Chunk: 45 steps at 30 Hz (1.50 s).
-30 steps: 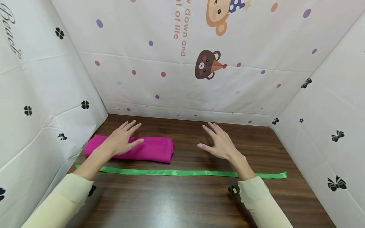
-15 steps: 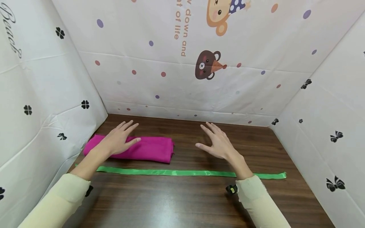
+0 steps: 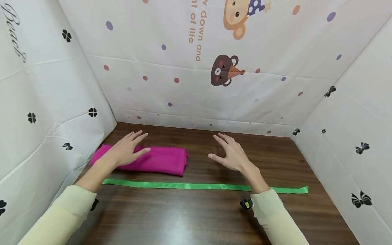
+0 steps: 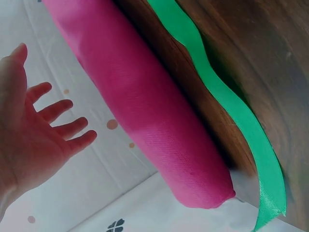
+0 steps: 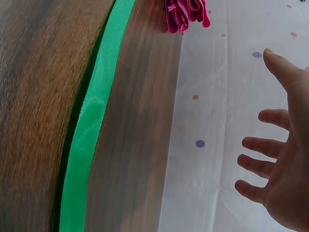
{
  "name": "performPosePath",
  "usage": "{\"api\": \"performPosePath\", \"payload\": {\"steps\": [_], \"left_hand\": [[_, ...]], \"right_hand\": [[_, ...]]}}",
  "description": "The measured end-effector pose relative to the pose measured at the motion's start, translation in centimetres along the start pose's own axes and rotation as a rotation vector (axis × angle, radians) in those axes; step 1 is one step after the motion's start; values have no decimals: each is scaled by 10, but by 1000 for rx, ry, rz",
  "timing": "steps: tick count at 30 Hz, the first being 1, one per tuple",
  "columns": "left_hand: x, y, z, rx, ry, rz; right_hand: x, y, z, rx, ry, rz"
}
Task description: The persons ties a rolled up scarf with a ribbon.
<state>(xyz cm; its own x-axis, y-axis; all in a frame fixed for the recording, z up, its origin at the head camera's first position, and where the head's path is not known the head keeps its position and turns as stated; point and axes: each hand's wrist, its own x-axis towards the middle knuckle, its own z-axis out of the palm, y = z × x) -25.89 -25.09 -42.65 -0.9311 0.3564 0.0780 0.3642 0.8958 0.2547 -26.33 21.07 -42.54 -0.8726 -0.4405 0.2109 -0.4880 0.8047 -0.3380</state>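
One pink cloth roll (image 3: 147,159) lies at nine o'clock on the surface (image 3: 196,217), one green ribbon (image 3: 196,186) just beside it at six. Left hand (image 3: 126,149) hovers flat over the roll, right hand (image 3: 231,154) spread at three, both holding nothing.

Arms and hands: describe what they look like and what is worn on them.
Both arms wear long, pale cream sleeves ending at the wrists. The left hand and right hand are bare, with no rings or gloves visible. A small black device with a yellow-green spot sits under the right wrist; a black one under the left.
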Motion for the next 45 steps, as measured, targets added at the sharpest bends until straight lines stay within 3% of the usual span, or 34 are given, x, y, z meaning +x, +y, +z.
{"api": "performPosePath", "payload": {"steps": [22, 35, 45], "left_hand": [[-5, -37, -5, 48, -12, -65], [-13, -55, -10, 83, 23, -29], [-18, -59, -19, 106, 1, -17]], "right_hand": [[9, -13, 14, 77, 23, -28], [13, -19, 29, 90, 15, -34], [18, -25, 39, 106, 10, -44]]}}
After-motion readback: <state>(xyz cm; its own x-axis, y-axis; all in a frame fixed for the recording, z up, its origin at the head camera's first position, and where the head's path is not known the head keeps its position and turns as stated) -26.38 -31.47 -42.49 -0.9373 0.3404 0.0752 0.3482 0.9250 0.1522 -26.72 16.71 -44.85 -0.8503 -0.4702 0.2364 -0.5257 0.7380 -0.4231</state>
